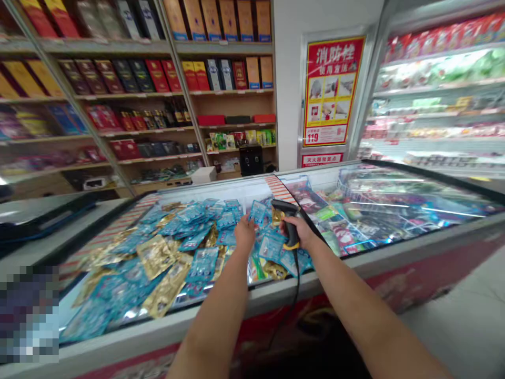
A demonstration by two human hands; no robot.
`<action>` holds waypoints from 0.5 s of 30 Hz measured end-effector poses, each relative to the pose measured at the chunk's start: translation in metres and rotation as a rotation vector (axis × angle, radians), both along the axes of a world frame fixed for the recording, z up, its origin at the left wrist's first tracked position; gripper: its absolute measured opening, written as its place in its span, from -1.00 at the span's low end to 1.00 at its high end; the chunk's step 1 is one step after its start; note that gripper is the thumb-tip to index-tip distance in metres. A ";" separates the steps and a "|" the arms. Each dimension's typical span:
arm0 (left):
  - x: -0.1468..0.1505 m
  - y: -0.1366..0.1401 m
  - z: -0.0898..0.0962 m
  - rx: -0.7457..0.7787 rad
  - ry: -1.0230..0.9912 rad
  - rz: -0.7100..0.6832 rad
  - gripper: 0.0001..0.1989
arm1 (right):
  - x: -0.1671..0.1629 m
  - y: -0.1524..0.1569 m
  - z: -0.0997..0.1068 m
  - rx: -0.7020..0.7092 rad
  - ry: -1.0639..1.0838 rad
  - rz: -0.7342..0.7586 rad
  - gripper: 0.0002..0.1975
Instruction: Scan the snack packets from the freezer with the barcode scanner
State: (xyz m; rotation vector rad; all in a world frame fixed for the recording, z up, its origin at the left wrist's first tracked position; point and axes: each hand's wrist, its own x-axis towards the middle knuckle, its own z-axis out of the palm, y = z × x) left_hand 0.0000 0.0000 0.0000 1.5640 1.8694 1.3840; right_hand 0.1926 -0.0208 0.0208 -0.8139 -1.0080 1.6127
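My right hand [300,230] is wrapped round the grip of a black and yellow barcode scanner [291,234], whose head points left and whose cable hangs down over the freezer's front. Just left of it, my left hand [245,230] pinches a small blue packet [258,212], held up with its face towards the scanner. Beneath both hands, more blue packets [272,247] and a few gold packets [275,270] lie on the glass. A larger heap of blue packets [189,223] and gold packets [155,255] spreads to the left.
A chest freezer [398,258] with a glass top runs across the view, frozen goods inside at right. Shelves [221,48] of boxed goods stand behind, beside a red poster [333,92]. A lit refrigerated display [437,105] is at right. A dark-edged counter [43,216] sits at left.
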 end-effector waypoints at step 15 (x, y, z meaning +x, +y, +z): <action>0.006 -0.002 0.005 0.038 -0.066 -0.121 -0.61 | 0.001 0.000 -0.001 0.087 -0.008 0.038 -0.75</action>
